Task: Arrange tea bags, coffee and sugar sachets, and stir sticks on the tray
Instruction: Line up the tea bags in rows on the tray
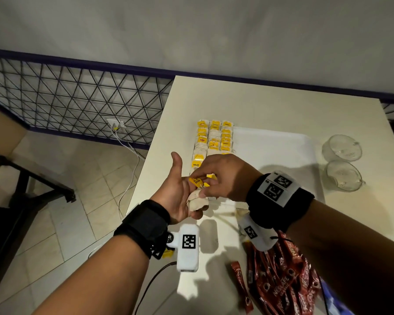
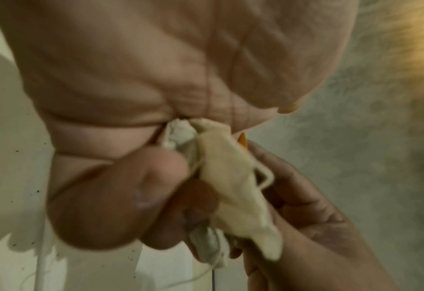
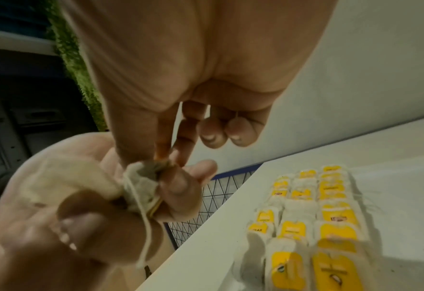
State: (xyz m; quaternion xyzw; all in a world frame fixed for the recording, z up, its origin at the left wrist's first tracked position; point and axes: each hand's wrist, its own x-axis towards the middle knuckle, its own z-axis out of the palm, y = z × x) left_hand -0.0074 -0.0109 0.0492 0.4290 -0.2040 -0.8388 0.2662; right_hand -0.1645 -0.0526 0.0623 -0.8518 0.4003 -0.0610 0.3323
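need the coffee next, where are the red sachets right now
In the head view the red coffee sachets lie heaped on the white table, bottom right, beneath the right forearm and nearer than the white tray.

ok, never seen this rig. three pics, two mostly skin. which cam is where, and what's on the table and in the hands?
No robot here: a person wears three cameras. The wide picture comes from the head, looking down at both hands. The two close-ups come from cameras strapped to each wrist, looking along the palm.

On the white table lies a white tray with rows of yellow-tagged tea bags along its left side. Two glass cups stand to the right, and red coffee sachets are piled near the front edge.

The left hand holds a bunch of tea bags in its palm. The right hand pinches the yellow tag of one.
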